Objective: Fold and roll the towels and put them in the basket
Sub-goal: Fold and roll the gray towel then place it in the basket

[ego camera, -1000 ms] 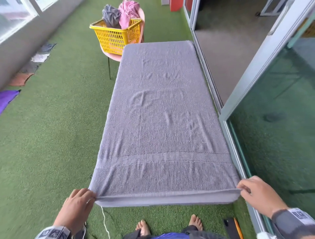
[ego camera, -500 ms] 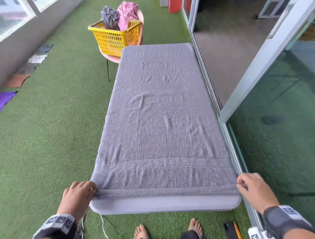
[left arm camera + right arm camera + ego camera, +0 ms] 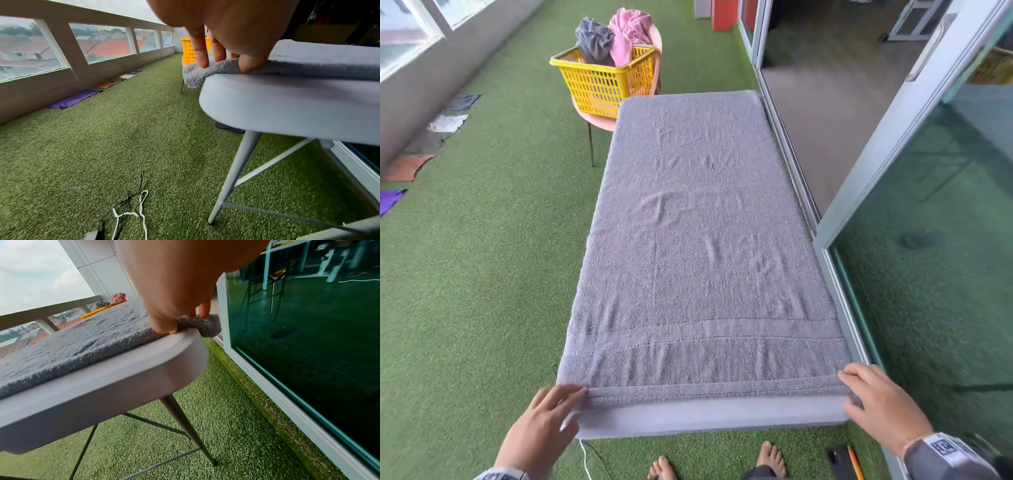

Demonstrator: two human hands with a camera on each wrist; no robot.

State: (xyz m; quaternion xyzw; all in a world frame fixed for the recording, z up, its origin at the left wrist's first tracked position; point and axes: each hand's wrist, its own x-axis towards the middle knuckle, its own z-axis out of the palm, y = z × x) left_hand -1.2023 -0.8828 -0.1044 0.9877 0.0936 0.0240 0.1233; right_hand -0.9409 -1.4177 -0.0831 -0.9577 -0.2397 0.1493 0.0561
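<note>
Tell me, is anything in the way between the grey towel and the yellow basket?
Nothing visible blocks it. The grey towel lies flat on the table, both hands pinching its near corners. The yellow basket sits on a pink chair past the far left corner, already holding a grey and a pink cloth.

Your right hand pinches the grey towel's rolled corner at the desk's near corner; the yellow basket sits beyond its far end.

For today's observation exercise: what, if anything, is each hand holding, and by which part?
Both hold the grey towel by its rolled near edge: the left hand at the left corner, the right hand at the right corner.
</note>
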